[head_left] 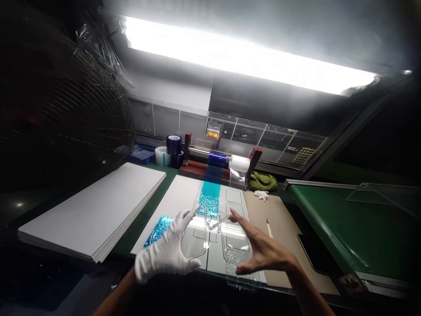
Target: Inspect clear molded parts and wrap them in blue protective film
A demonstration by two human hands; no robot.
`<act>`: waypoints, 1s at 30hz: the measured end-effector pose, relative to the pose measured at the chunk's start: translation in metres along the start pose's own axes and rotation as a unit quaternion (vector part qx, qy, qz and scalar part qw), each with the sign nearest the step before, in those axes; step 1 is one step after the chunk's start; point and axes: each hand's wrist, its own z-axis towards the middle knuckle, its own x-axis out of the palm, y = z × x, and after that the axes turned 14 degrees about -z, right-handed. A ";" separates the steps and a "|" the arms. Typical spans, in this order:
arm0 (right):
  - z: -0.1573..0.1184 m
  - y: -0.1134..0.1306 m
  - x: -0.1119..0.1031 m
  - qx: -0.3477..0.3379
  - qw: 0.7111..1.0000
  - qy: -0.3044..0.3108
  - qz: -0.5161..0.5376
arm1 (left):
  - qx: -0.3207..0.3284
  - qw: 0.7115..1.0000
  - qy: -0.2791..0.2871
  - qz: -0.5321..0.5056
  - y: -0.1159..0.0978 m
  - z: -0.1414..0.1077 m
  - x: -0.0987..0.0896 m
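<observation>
My left hand (169,248), in a white glove, grips a thin clear plate (194,239) between fingers and thumb at its edges. My right hand (265,248) is bare and curls the same way around a clear plate (234,239) with a bright rim. Because both are see-through, I cannot tell how their inner edges meet. Beneath them lies a white board (184,193) with dark outlined rectangles. A strip of teal film (210,199) runs over the board from a blue film roll (217,159). Crumpled blue film (159,229) lies by my left hand.
A stack of white sheets (95,210) lies left, near a large fan (82,101). Tape rolls (173,145) stand behind. On the right are a brown board (283,245) with a craft knife (269,228), a dark phone-like slab (312,254), a green pouch (263,181) and a green conveyor belt (355,228).
</observation>
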 end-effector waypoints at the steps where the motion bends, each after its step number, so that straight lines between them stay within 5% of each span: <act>1: -0.001 0.003 -0.005 0.003 0.999 0.001 -0.046 | -0.002 0.998 0.028 0.057 -0.005 0.001 -0.010; 4: 0.004 0.028 -0.019 0.007 0.980 -0.008 -0.197 | -0.029 0.959 0.109 0.260 -0.026 0.011 -0.026; 7: 0.017 0.055 -0.022 -0.006 0.958 -0.016 -0.288 | -0.032 0.908 0.160 0.386 -0.038 0.023 -0.012; 9: 0.020 0.058 -0.020 -0.017 0.959 -0.005 -0.282 | -0.023 0.904 0.176 0.390 -0.035 0.026 0.000; 12: 0.009 0.031 -0.011 -0.003 0.987 0.026 -0.157 | -0.053 0.957 0.154 0.240 -0.012 0.016 0.003; 15: -0.010 -0.005 0.014 0.039 0.993 0.063 0.093 | -0.088 0.987 0.112 -0.081 0.018 -0.005 0.005; 17: -0.017 -0.016 0.039 0.035 0.954 0.091 0.283 | -0.072 0.937 0.108 -0.323 0.032 -0.019 0.018; 21: -0.012 -0.007 0.081 -0.010 0.817 0.096 0.569 | -0.060 0.739 0.100 -0.664 0.039 -0.039 0.062; 25: -0.006 0.009 0.101 0.033 0.744 0.079 0.663 | -0.046 0.658 0.033 -0.751 0.038 -0.048 0.095; 30: -0.018 0.015 0.123 0.060 0.684 0.059 0.725 | -0.106 0.562 -0.018 -0.820 0.037 -0.058 0.106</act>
